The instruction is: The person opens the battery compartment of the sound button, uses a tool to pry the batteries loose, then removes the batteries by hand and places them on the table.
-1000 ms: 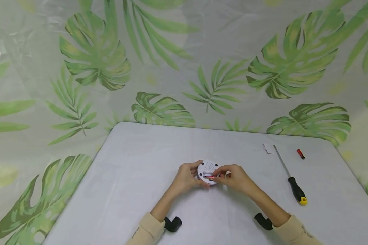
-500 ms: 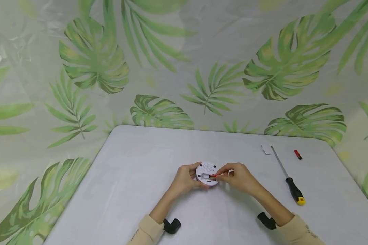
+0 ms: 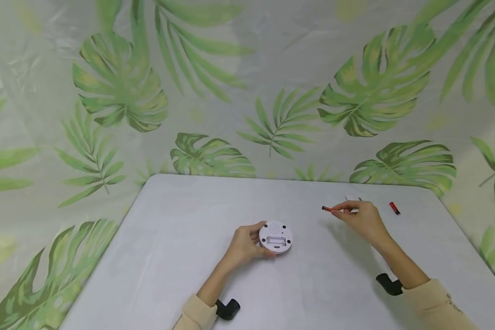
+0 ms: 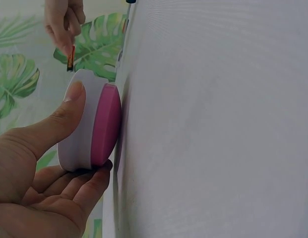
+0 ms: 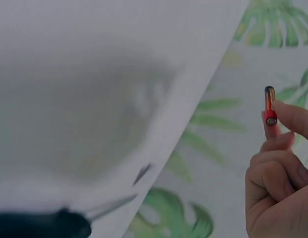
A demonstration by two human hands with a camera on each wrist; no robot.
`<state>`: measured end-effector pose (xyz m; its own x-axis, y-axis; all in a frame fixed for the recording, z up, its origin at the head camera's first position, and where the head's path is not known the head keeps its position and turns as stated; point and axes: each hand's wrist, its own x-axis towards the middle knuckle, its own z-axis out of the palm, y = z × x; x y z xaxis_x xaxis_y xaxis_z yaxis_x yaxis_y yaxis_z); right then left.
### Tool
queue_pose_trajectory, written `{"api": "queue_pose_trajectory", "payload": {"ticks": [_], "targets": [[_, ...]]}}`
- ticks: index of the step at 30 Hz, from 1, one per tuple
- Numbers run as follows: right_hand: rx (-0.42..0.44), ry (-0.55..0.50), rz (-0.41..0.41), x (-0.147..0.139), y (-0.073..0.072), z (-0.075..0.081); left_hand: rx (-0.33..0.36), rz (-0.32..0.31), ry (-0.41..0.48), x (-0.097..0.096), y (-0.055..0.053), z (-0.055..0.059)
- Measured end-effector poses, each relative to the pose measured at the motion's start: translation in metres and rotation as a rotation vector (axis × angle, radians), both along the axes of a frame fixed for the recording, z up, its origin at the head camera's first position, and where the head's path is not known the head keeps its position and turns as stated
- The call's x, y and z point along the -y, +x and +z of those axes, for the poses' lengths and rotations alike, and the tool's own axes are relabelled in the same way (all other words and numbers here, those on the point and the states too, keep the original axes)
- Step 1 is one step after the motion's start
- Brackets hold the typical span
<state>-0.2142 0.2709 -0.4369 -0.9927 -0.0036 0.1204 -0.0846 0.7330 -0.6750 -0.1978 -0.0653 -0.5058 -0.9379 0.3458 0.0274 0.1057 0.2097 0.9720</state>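
In the head view my left hand (image 3: pixel 242 245) grips the edge of a round white device (image 3: pixel 287 233), its underside facing up. That underside shows speaker holes, dark feet and an uncovered battery compartment (image 3: pixel 276 241) with no battery in it. The left wrist view shows the thumb on the white side, fingers under the rim, and a pink part (image 4: pixel 107 124) facing the table. Off to the right, my right hand (image 3: pixel 364 222) pinches a red and black battery (image 5: pixel 269 101) between thumb and fingertips, raised above the table.
Another red battery (image 3: pixel 394 208) lies at the table's back right. A small white piece (image 3: pixel 353 198) is partly hidden behind my right hand. The right wrist view shows a dark-handled screwdriver (image 5: pixel 44 225) on the white table (image 3: pixel 189 206). Leaf-patterned sheeting (image 3: pixel 214 156) hangs behind.
My right hand has taken the battery out of the compartment and carried it right and back. The left hand still holds the device. The view has shifted slightly.
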Motion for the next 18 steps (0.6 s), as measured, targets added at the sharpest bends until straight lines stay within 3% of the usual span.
{"api": "queue_pose_trajectory", "payload": {"ticks": [9,14,18], "targets": [[0.011,-0.013,-0.314,-0.101,-0.029,0.0,0.014,0.008,0.014,0.002,0.001,0.0],[0.059,0.004,-0.497,-0.156,-0.038,-0.014,0.016,0.002,0.023,0.0,0.002,-0.002],[0.133,0.013,-0.582,-0.18,-0.042,-0.025,0.024,0.007,0.024,-0.001,0.002,0.0]]}}
